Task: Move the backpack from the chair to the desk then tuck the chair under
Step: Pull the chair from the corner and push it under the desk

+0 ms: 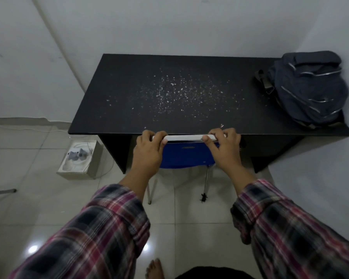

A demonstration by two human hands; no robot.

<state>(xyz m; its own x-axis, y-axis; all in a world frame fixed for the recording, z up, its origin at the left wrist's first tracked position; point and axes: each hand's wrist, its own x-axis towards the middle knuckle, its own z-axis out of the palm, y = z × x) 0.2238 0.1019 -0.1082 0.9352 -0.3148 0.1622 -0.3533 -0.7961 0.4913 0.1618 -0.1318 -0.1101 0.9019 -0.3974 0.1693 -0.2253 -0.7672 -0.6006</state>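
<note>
Blue plastic forms the back of the chair (186, 155), which sits at the centre of the frame, pushed in under the front edge of the black bench (169, 93). Its white top rail runs left to right, parallel to that edge, and the back faces the person. The left hand (149, 150) has its grip clamped on the left end of the rail; the right hand (225, 146) has its grip clamped on the right end. Two metal chair legs show below the seat on the tiled floor (189, 218). Right of centre in the upper frame, the dark grey backpack (308, 87) lies slumped on the bench's right end, its long axis running from far edge to near edge, straps toward the left.
</note>
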